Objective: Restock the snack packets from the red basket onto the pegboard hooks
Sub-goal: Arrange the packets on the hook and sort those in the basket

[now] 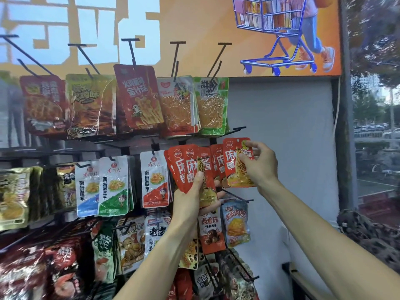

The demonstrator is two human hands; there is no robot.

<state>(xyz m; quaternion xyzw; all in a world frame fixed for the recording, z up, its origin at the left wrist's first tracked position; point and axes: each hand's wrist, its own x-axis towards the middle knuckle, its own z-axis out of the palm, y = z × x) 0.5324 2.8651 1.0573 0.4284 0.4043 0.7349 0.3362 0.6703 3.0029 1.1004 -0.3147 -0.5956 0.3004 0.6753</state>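
Observation:
My left hand [190, 202] grips a fanned stack of several red snack packets [188, 167] from below, in front of the middle row of the rack. My right hand [259, 163] pinches one more red packet [232, 163] of the same kind by its right edge and holds it upright, its punched hole at the top, just right of the stack. A black hook [238, 128] sticks out just above this packet. More red packets [218, 161] show between the two hands; whether they hang on a hook I cannot tell. The red basket is out of view.
The rack is packed with hanging packets: red, green and orange ones [136, 98] in the top row, white ones [112, 187] at middle left, mixed ones [234, 224] below. Bare hooks [242, 271] jut out at lower right. A white wall panel [292, 148] and window lie to the right.

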